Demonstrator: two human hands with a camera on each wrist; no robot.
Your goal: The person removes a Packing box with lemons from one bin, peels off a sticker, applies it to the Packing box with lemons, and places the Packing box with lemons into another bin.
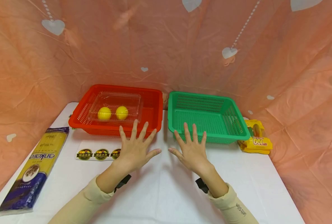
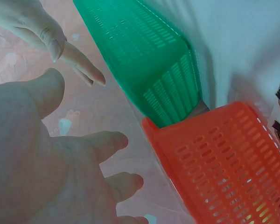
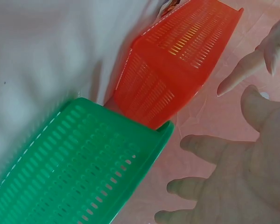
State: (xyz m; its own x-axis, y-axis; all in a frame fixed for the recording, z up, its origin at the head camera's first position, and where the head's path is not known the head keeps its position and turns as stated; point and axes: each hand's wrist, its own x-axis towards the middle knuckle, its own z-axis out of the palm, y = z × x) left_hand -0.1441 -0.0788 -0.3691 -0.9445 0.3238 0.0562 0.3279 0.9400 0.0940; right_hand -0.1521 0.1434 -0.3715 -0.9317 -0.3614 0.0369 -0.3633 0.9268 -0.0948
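My left hand [image 1: 135,152] is held palm down above the table with its fingers spread, nearest to the red basket [image 1: 154,129]. Inside that basket lies a clear plastic box [image 1: 115,101] with two yellow balls [image 1: 104,113] seen in it. Fingers also spread, my right hand [image 1: 193,154] hovers in front of the green basket [image 1: 208,119], whose bare slotted bottom shows. Neither hand holds anything. Both palms face the wrist cameras, with the left hand [image 2: 51,158] in the left wrist view and the right hand [image 3: 242,172] in the right wrist view.
A yellow and blue ankara packet [image 1: 34,171] lies at the table's left side. A strip of round fruit stickers [image 1: 101,154] sits before the red basket, partly behind my left hand. Right of the green basket is a yellow packet [image 1: 256,138]. A pink curtain [image 1: 166,46] hangs behind.
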